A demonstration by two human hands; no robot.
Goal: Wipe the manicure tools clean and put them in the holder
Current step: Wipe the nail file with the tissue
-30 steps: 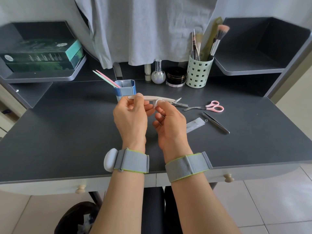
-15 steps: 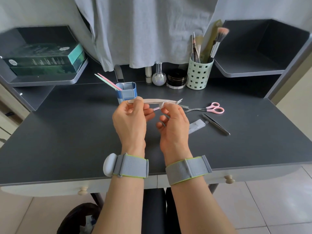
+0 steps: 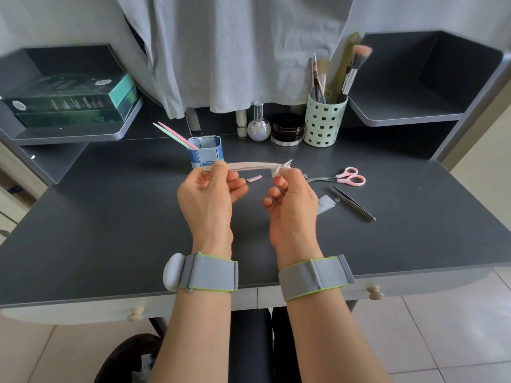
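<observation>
The left hand (image 3: 210, 199) pinches one end of a long, pale manicure tool (image 3: 250, 166) between thumb and fingers, so its grip is pressed onto the tool's left end. The right hand (image 3: 290, 205) pinches a small white wipe (image 3: 277, 171) around the tool's right end, where a thin metal tip pokes out past the fingers; its other fingers curl loosely below. The tool is held in the air above the middle of the desk (image 3: 110, 230), its long axis running left to right, almost level, spanning the gap between the two hands.

The blue holder (image 3: 206, 152) stands on the desk just beyond the left hand, on the far side, with a pink and a green stick already leaning out of it toward the far left. It lies much closer to the left hand than to the right, and the tool's left end sits just in front of its rim. Judging from this, the wipe has reached the end of the tool, and the drop into the holder would fall to the left hand: the tool would need tipping from level to upright, then a short carry away from the body.

Still lying on the desk to the right are pink-handled scissors (image 3: 343, 178), dark tweezers (image 3: 352, 203), a small pink piece (image 3: 254, 178) and a clear packet (image 3: 325, 204).
</observation>
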